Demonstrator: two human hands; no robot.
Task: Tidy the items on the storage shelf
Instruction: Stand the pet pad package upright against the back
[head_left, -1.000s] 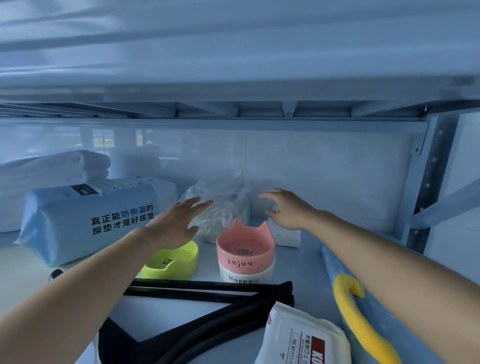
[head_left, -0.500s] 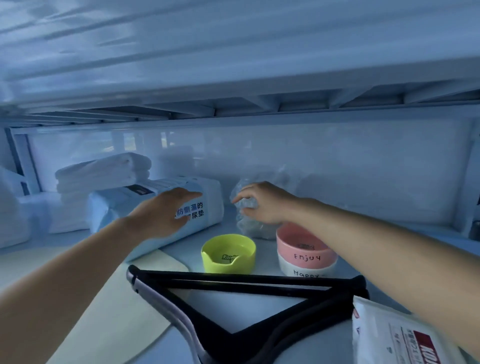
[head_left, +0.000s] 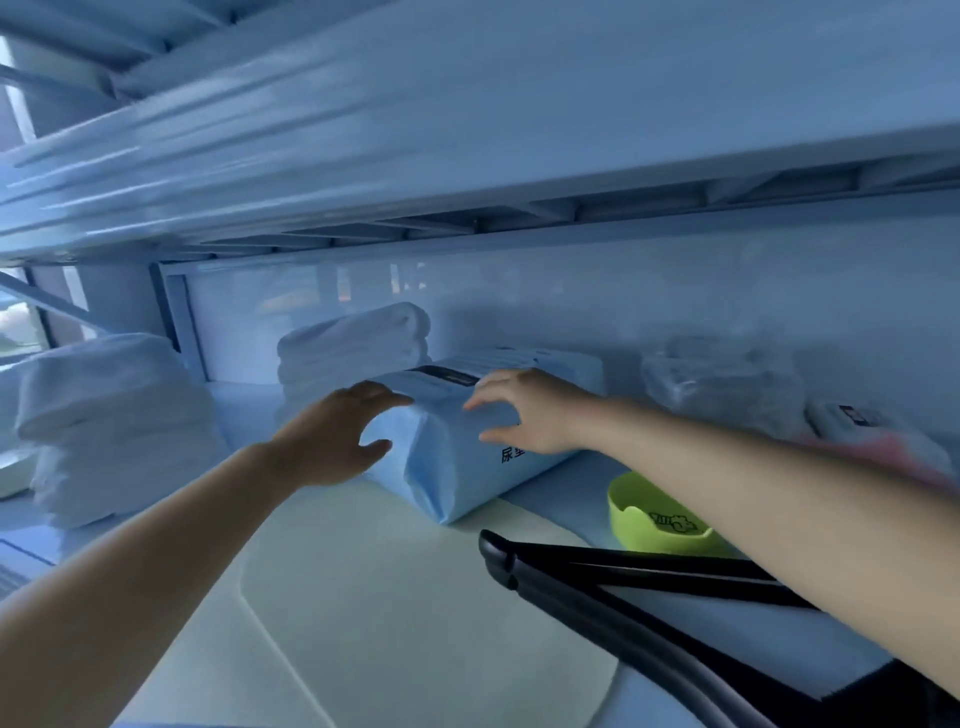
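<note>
Toward the back of the shelf (head_left: 561, 480), the blue pack (head_left: 457, 467) is lying askew. The left hand (head_left: 332, 441) and right hand (head_left: 524, 410) are straddling it, each grip spread, not visibly clamping. Tidying is seemingly just getting going: the green bowl (head_left: 660, 514), black hanger (head_left: 623, 582) and clear bag (head_left: 727, 384) are lying loose rightward, while the folded towels (head_left: 353, 338) are sitting stacked back-left.
</note>
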